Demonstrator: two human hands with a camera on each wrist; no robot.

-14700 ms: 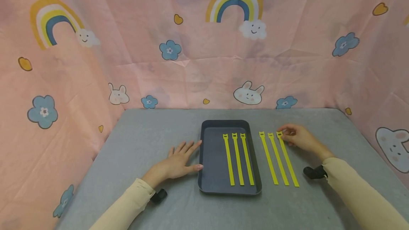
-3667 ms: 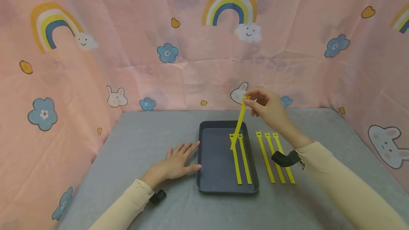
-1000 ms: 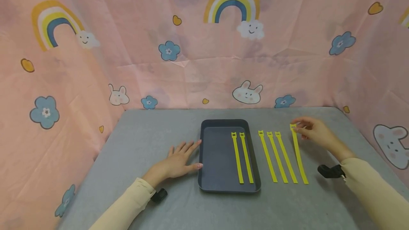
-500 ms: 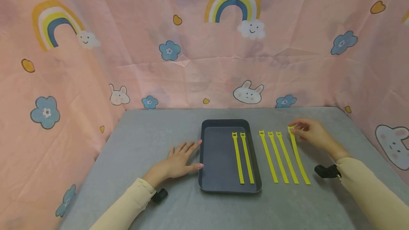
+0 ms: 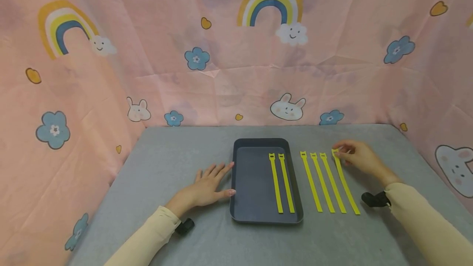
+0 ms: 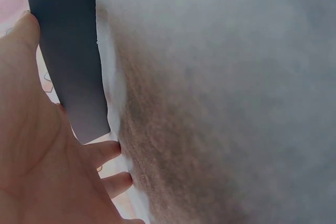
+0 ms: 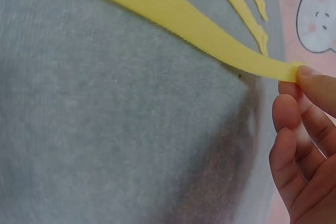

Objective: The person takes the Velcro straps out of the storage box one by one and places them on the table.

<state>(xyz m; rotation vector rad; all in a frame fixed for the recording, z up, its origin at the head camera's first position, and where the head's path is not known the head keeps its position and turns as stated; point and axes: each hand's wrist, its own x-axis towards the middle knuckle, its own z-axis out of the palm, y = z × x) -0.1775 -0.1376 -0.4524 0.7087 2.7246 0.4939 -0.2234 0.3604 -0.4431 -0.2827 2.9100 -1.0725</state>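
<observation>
Strip (image 5: pixel 345 184) of yellow colour is at the far right of a row on the tabletop (image 5: pixel 177 147), and its slotted head is clamped between the thumb and the fingers (image 7: pixel 317 85) of the right hand (image 5: pixel 360 157). In the right wrist view the band bends near this head, so the head seems to be a little raised, while the tail appears to rest on the cloth. Just beside it, to the left, lie three yellow strips (image 5: pixel 322 184), flat and with heads away from the person. Two more strips (image 5: pixel 276 184) are inside the dark tray (image 5: pixel 247 184), near its right wall. The left hand (image 5: pixel 203 190) has its fingers spread apart and holds nothing; its thumb and forefinger touch the left edge of the tray.

To do this step well, I would keep the tail as a pivot and lower the head slowly, in line with the other heads. The gap to the neighbour looks slightly wider than the other gaps, so a small shift leftwards may help. The fingers should part gently, because the bent band could spring and turn askew.
</observation>
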